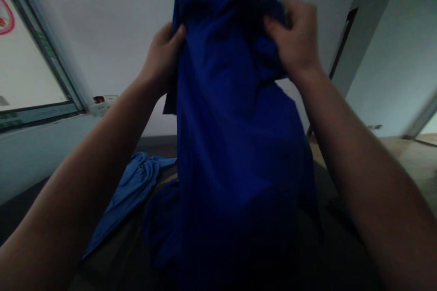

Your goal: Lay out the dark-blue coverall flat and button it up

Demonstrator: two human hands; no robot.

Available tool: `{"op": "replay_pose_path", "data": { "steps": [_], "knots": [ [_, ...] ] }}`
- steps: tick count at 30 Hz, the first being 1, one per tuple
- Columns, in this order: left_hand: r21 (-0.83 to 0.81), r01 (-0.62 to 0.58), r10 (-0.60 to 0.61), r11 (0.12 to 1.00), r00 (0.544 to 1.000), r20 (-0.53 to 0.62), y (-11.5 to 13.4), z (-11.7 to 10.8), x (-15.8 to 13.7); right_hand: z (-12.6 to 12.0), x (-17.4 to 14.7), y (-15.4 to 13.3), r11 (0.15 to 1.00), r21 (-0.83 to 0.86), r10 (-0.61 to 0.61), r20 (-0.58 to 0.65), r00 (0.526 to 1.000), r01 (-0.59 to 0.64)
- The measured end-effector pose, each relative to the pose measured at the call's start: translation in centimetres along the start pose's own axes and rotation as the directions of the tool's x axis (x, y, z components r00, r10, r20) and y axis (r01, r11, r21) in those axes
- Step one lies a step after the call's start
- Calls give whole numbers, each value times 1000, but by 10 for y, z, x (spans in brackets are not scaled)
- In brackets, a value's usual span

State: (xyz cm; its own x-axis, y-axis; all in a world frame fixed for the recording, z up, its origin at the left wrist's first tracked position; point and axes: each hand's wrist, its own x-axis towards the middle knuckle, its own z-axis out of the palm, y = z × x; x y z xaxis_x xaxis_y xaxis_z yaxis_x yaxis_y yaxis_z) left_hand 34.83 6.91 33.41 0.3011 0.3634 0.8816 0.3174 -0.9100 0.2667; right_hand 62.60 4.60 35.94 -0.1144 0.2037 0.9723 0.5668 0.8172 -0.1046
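Head view: The dark blue garment (235,145) hung between the two hands, its upper part raised and its lower part extending down over the dark surface (126,245). The left hand (164,57) gripped the garment's upper left side, thumb on the near face. The right hand (297,36) held the bunched upper right corner, thumb likewise on the near face. A light blue garment (136,191) lay crumpled on the surface, left of centre, reaching toward its far edge. Beyond that edge stood a pale wall (112,9) with a socket (105,102), beside a framed window (27,45). Pale floor (409,159) showed past the right edge.
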Motion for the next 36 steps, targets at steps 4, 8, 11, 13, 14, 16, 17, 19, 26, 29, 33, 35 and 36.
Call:
{"op": "replay_pose_path", "data": {
  "steps": [4,8,11,13,14,16,17,19,26,29,33,35,36],
  "knots": [
    [137,549,-565,825,806,174,-69,7,-117,59,-94,-13,940,-322,233,377,896,-109],
    [499,497,-690,710,631,354,-114,23,-222,100,-174,-3,936,-290,350,749,563,-197],
    [637,418,-745,648,524,414,-122,34,-269,121,-216,0,933,-260,342,859,380,-250],
    [667,408,-765,623,497,410,-122,36,-283,129,-232,1,937,-180,280,898,338,-298],
    [684,402,-773,609,492,399,-121,35,-285,130,-238,2,934,-116,230,920,318,-339],
    [724,373,-774,580,530,347,-114,35,-282,128,-245,8,902,-1,142,945,294,-432],
    [739,347,-752,578,578,316,-108,36,-278,125,-246,12,885,27,127,947,296,-465],
    [726,275,-648,630,701,297,-88,44,-267,115,-248,24,872,-2,182,930,320,-490],
    [434,89,-358,896,723,591,-2,117,-254,54,-268,53,840,-242,349,926,142,-485],
    [502,64,-415,862,658,629,-4,134,-274,21,-294,47,836,-318,392,917,80,-447],
    [549,81,-478,832,608,634,-29,125,-303,-12,-342,35,846,-356,433,893,122,-397],
    [545,139,-501,827,621,603,-41,110,-311,-20,-362,33,845,-377,474,857,201,-380],
    [522,195,-509,830,647,568,-46,100,-313,-23,-368,34,837,-387,498,832,245,-386]
  ]
}}
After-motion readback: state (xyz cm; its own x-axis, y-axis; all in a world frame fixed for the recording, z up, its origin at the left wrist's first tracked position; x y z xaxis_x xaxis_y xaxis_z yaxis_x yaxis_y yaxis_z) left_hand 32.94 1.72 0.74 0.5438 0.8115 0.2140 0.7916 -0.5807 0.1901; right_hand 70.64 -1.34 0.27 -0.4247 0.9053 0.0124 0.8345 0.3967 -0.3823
